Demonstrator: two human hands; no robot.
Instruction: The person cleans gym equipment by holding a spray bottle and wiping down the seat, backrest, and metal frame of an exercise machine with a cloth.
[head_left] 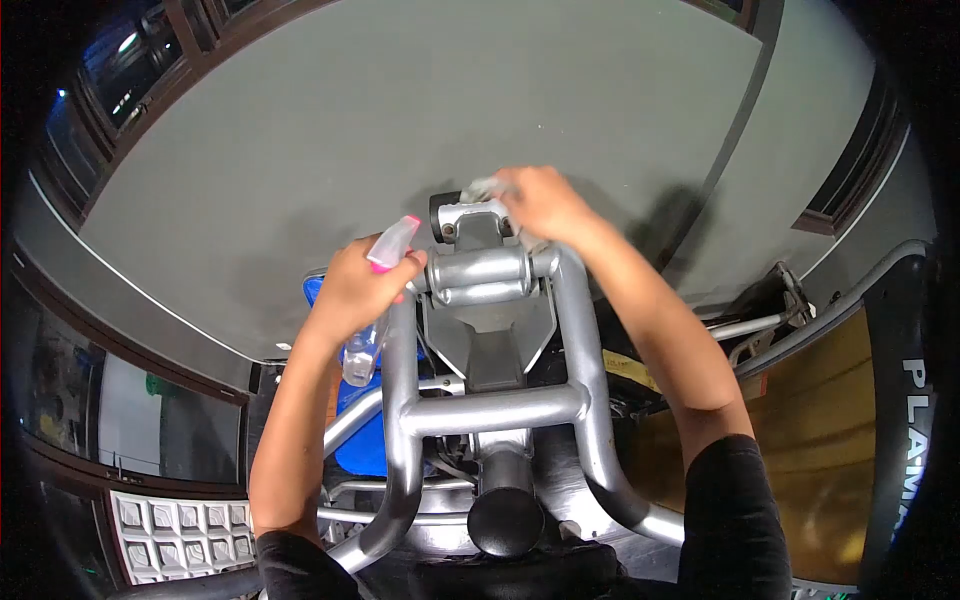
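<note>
My left hand (362,285) is wrapped round the neck of a clear spray bottle (360,358) with a white and pink trigger head, beside the left bar of a silver tubular metal frame (495,411). My right hand (545,203) is closed on a light grey-white cloth (485,188), which lies against the top bracket of the frame. That hand and the cloth are slightly blurred. A black round end cap (445,216) sits just left of the cloth. Below the bracket runs a thick silver horizontal cylinder (482,272).
A grey wall (400,110) stands behind the frame. Blue pads (360,440) lie low on the left. At the right is a large black-edged panel (900,400) with white letters. A round black knob (506,520) is near my body. White moulded panels (185,530) stand at the lower left.
</note>
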